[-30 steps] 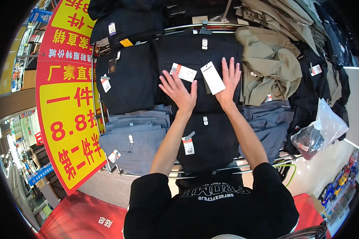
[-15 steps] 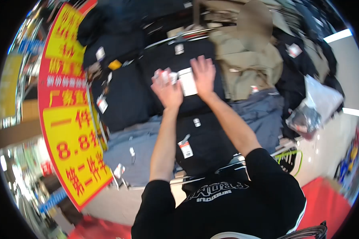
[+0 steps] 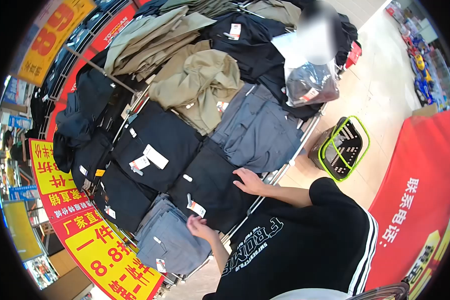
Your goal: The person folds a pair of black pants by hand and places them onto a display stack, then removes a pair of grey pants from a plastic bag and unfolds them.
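My right hand (image 3: 248, 181), fingers apart and holding nothing, is at the right edge of a folded pair of black trousers (image 3: 210, 185). My left hand (image 3: 201, 228) is loosely open at the near corner of the same trousers, beside a white and orange tag (image 3: 196, 207). A stack of folded grey trousers (image 3: 167, 240) lies just left of that hand. Farther back is another folded black garment (image 3: 155, 135) with a white card (image 3: 156, 157) and a tag on top.
Crumpled khaki garments (image 3: 197, 85) and grey trousers (image 3: 260, 127) cover the rack's far side. A plastic-bagged item (image 3: 312, 82) sits at its corner. A black and green shopping basket (image 3: 341, 150) stands on the floor. A yellow-red sign (image 3: 92, 240) lines the left edge.
Both hands have come off the farther black garment and its white card, back to the nearer black trousers, and moved apart. My view has turned right, bringing the whole basket into sight.
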A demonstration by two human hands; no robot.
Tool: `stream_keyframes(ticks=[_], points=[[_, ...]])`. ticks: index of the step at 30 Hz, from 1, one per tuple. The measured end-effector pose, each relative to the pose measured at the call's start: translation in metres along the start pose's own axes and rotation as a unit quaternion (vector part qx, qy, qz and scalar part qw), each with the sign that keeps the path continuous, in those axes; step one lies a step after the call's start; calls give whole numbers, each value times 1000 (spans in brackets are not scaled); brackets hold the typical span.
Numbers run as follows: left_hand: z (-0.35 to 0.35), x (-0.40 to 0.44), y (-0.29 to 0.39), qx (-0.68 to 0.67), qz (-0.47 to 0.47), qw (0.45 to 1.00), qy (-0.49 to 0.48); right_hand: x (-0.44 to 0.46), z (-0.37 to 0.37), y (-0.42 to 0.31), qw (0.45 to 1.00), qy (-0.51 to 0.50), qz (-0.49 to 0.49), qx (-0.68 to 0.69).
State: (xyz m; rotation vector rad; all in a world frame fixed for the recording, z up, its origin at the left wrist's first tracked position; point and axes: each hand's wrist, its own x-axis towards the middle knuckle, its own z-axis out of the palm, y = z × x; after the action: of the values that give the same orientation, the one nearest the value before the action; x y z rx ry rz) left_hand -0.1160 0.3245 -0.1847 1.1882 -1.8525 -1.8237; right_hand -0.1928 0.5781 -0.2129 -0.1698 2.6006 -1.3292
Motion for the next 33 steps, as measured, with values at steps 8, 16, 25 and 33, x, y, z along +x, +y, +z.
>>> stream_keyframes(ticks=[8, 16, 25, 33], points=[[37, -28, -73, 120, -173, 970, -122, -14, -32, 29, 994, -86, -72, 5], [48, -33, -102, 334, 111, 936, 24, -67, -81, 40, 995, 83, -51, 15], [40, -27, -110, 169, 20, 985, -41, -137, -76, 70, 987, 160, -29, 19], [44, -57, -64, 151, 51, 983, -90, -110, -74, 79, 994, 84, -62, 35]])
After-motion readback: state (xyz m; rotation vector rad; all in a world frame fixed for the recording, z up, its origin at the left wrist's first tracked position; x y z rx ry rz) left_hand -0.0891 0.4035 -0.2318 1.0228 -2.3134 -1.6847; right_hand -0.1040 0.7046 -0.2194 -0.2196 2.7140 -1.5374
